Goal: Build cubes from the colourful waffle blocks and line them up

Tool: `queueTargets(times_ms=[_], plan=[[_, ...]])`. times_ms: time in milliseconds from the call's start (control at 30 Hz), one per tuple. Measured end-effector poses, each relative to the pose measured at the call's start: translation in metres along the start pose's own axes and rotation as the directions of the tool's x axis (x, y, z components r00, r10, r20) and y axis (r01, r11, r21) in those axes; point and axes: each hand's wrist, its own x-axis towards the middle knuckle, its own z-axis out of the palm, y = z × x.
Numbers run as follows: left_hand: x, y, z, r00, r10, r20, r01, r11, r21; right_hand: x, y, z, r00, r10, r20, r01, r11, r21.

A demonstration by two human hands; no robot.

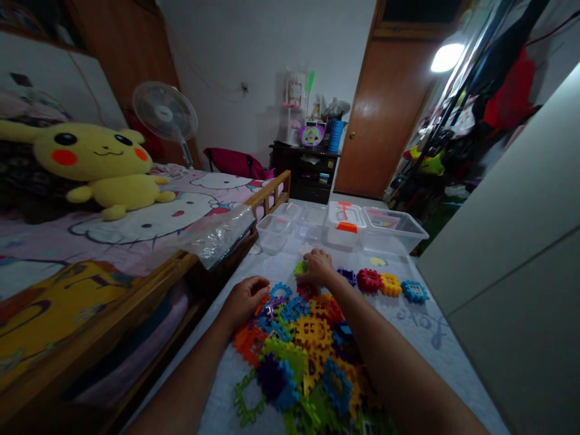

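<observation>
A heap of coloured interlocking plastic blocks [308, 350] lies on a pale table [426, 329] in front of me. My left hand [244, 299] rests curled at the heap's near-left edge, fingers closed over an orange piece [261, 304]. Farther away, my right hand [317, 267] is closed on a green block [299, 267]. To the right of that hand, a purple block [348, 275], a red block [369, 280], a yellow block [390, 284] and a blue block [414, 291] lie in a row.
Clear plastic containers [394, 232] and one with an orange latch [347, 225] stand at the table's far end. A bed with a yellow plush toy [99, 166] borders the left side, a grey wall [512, 254] the right. A fan [165, 115] and a door [385, 115] are behind.
</observation>
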Motion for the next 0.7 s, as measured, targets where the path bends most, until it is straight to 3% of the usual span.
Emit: queueTargets(times_ms=[300, 700], plan=[[-0.001, 0.001, 0.0, 1.0, -0.007, -0.003, 0.007, 1.0, -0.002, 0.006, 0.003, -0.005, 0.996, -0.012, 0.084, 0.015, 0.999, -0.033], [0.0, 0.003, 0.0, 1.0, -0.017, 0.002, 0.017, 1.0, -0.022, 0.006, -0.005, -0.007, 0.994, -0.063, 0.095, 0.067, 0.997, -0.043]])
